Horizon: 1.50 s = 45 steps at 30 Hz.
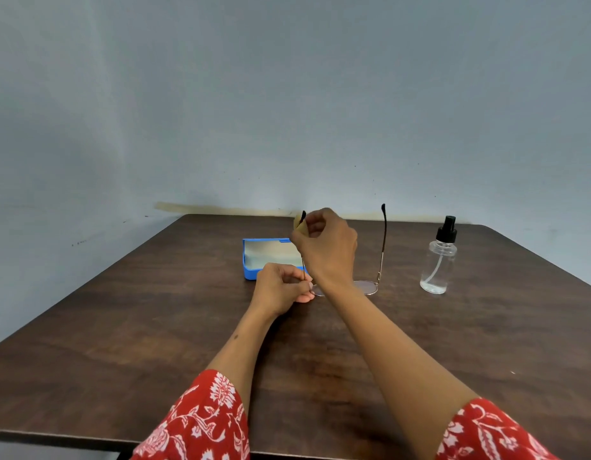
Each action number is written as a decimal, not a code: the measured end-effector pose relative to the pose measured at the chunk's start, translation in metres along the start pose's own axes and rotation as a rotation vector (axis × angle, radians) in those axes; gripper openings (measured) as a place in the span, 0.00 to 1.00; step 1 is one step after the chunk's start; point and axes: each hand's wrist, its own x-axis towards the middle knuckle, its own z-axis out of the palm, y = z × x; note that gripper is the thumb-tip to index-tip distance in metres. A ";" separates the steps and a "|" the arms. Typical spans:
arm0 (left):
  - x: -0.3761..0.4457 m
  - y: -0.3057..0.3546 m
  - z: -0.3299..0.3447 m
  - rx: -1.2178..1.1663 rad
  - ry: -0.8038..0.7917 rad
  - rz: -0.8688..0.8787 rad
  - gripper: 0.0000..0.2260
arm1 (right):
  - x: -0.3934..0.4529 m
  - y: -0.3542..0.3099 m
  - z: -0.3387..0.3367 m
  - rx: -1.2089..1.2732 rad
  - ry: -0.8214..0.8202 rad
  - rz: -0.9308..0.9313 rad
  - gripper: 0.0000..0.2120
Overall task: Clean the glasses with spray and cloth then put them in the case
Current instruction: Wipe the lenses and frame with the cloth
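A person's left hand point(284, 287) is pinching the glasses point(367, 286) at the near hinge on the table point(154, 327), while the right hand point(324, 244) is gripping a yellow cloth point(299, 224) around the upright temple tip, best wiped gently, the open blue case point(251, 263) waiting behind.

Soft, even indoor light, slightly dim

Wide-angle bending toward 3 and 9 o'clock; faint shadows beneath the arms; mild softness throughout, no glare.
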 end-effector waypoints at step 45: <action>0.005 -0.007 -0.001 -0.004 -0.021 0.007 0.05 | -0.007 0.022 0.003 -0.008 -0.090 0.071 0.04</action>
